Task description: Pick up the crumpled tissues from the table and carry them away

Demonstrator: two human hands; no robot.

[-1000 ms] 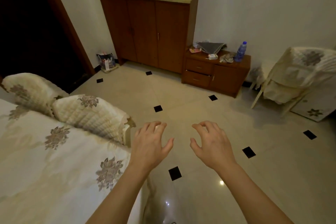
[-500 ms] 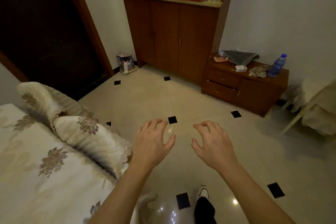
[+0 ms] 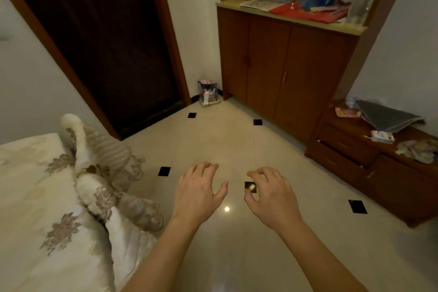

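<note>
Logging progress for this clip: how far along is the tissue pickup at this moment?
Nothing looks done yet. The crumpled tissues lie on the low wooden cabinet at the right, beside a small carton. The left hand and right hand are open and empty, held over the tiled floor, apart from the cabinet. Reaching, picking up and carrying away all remain.

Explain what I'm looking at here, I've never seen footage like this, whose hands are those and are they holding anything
There is no machine: a person wears a wide-angle camera on the head, looking forward and down. The left hand and right hand hover over the tiled floor, fingers spread, holding nothing. At far right, a low wooden drawer unit carries the crumpled tissues, a small carton and a grey cloth. A floral bed is at left.
</note>
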